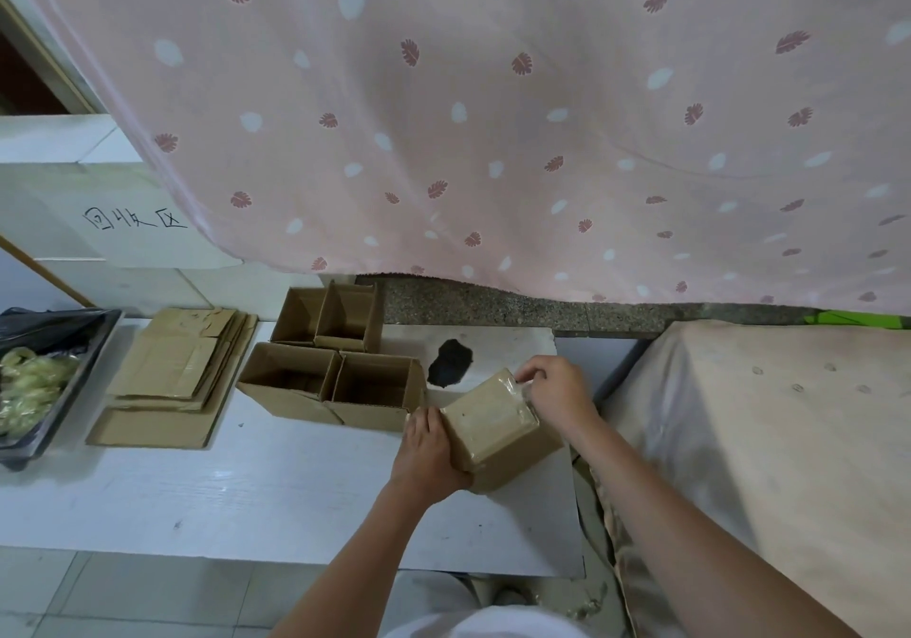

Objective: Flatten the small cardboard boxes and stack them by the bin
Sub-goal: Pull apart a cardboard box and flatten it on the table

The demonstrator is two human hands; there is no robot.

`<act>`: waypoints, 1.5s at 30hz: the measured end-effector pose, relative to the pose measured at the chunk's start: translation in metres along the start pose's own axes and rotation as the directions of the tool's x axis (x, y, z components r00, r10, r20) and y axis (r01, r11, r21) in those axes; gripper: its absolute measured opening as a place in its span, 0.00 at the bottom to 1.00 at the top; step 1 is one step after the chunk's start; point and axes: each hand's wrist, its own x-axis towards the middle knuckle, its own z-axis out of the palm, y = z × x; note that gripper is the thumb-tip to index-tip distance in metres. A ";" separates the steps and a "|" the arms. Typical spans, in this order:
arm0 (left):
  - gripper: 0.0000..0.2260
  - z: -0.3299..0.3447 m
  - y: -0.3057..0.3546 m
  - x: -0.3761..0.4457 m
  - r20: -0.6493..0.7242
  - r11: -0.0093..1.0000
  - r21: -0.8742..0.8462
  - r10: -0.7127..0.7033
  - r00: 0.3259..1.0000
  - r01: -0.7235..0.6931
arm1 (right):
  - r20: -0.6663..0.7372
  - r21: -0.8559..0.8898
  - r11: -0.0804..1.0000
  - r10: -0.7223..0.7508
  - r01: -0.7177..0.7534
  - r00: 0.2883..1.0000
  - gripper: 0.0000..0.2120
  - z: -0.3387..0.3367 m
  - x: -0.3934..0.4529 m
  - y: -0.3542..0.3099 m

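The person is working on one small box, standing near the right edge of the white board with its taped face turned up. The left hand is gripping the box's near left side, fingers curled round the edge. The right hand is pinching at the clear tape along the box's far right corner, fingertips closed on it.

To do this step well, judging from the grip, the left hand should be pinning the box firmly against the board while the right is peeling the tape back low and along the seam, not straight up, so that the strip comes off whole and the flaps are not torn. Once the seam is free, the flaps can be opened and the walls pressed flat.

Four open boxes are standing in a cluster near the board's far edge, just left of the held box and not yet flattened. A stack of flattened cardboard is lying toward the board's left end, beside the black bin at the left edge.

The only legible writing is handwritten Chinese, "回收区", on a white sheet on the wall at the far left. No brand or printing is readable on the boxes.
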 end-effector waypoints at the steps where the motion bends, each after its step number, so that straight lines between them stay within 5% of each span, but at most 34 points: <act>1: 0.56 -0.001 0.002 0.001 0.019 1.000 -0.001 -0.010 1.000 0.010 | -0.025 0.037 0.999 -0.015 0.016 1.000 0.21 -0.002 -0.003 -0.001; 5: 0.58 -0.008 0.020 0.007 -0.047 0.991 0.061 0.119 0.992 -0.117 | 0.041 0.079 0.997 -0.025 0.022 0.999 0.24 -0.007 -0.008 -0.011; 10: 0.46 -0.009 0.050 0.008 -0.151 0.961 0.097 0.273 0.950 -0.261 | 0.133 0.055 0.998 -0.040 0.033 0.990 0.24 -0.004 -0.013 -0.026; 19: 0.40 -0.006 0.041 0.015 -0.177 0.951 -0.045 0.294 0.939 -0.306 | -0.021 -0.039 0.997 -0.070 0.069 0.997 0.23 -0.011 -0.017 -0.027; 28: 0.41 -0.013 0.026 0.017 -0.176 0.967 -0.169 0.162 0.971 -0.192 | -0.085 -0.141 0.984 -0.125 0.112 0.989 0.20 -0.019 -0.006 -0.037; 35: 0.40 -0.026 0.013 0.013 -0.207 0.938 -0.288 0.137 0.969 -0.194 | 0.322 0.250 0.961 0.036 -0.121 0.946 0.22 -0.034 0.009 -0.030; 39: 0.38 -0.018 0.023 0.012 -0.221 0.909 -0.345 0.164 0.961 -0.235 | 0.399 0.481 0.840 0.046 -0.252 0.916 0.16 -0.021 0.001 -0.030; 45: 0.38 -0.005 0.015 0.010 -0.136 0.911 -0.353 0.175 0.975 -0.212 | 0.332 0.288 0.949 0.026 -0.127 0.943 0.22 -0.013 0.013 -0.011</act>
